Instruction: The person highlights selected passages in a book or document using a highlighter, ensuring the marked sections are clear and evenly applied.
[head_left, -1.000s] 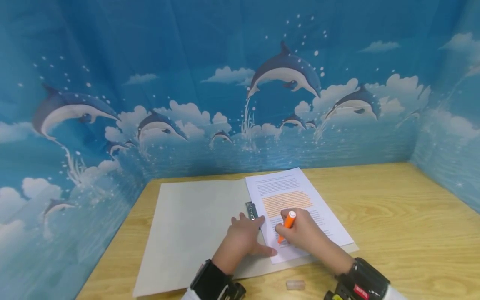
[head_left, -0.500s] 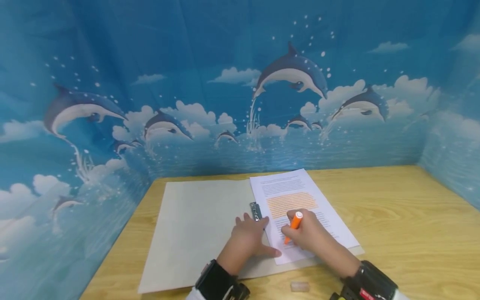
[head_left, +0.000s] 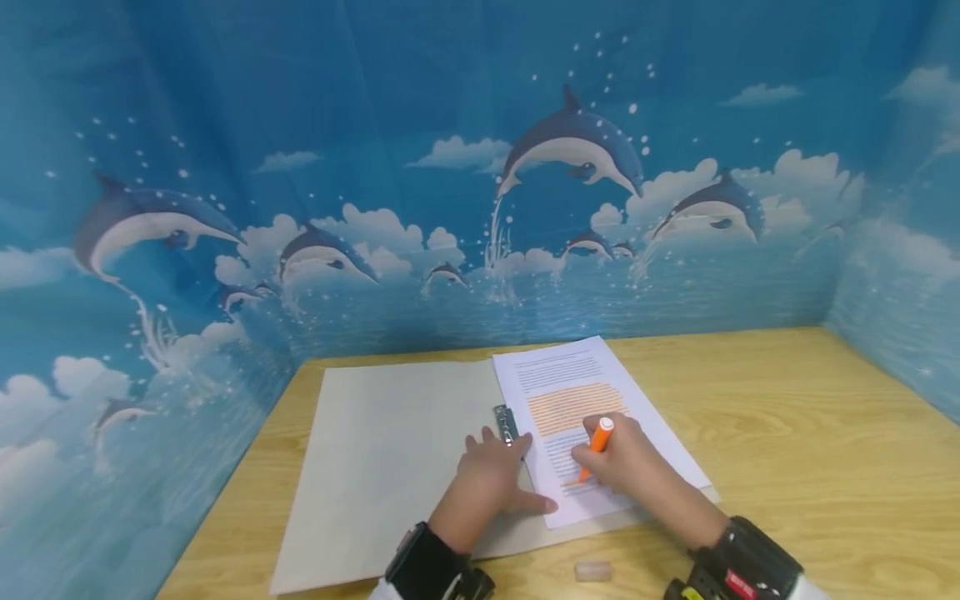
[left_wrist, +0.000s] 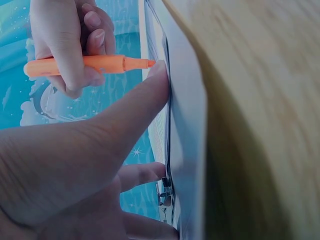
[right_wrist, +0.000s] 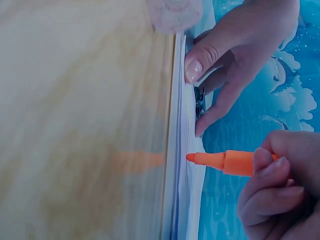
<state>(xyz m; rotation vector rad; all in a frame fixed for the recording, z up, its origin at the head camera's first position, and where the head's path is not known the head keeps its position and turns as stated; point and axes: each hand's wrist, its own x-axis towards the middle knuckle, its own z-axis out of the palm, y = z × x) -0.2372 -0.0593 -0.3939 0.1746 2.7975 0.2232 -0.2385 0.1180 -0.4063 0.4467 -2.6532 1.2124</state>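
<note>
My right hand (head_left: 626, 458) pinches an orange highlighter (head_left: 599, 438), its tip at a lower line of a printed sheet (head_left: 551, 372). A short orange stroke (head_left: 572, 483) shows beside the tip, and a block of lines higher up is covered in orange. In the right wrist view the highlighter (right_wrist: 237, 162) points at the stack of pages from the side. My left hand (head_left: 491, 475) lies with fingers spread over the sheet's left edge, thumb resting on its lower left corner. Next to the fingers is a metal clip (head_left: 503, 421), partly hidden by them.
The pages lie on the right half of an opened pale folder (head_left: 390, 450) on a wooden table (head_left: 810, 442). A small translucent cap-like piece (head_left: 592, 571) lies near the front edge. A blue dolphin-print curtain (head_left: 420, 125) stands behind.
My right hand has moved the highlighter rightward along a lower line, and an orange stroke now shows there. My left hand stays on the sheet. The head view shifted slightly and came back.
</note>
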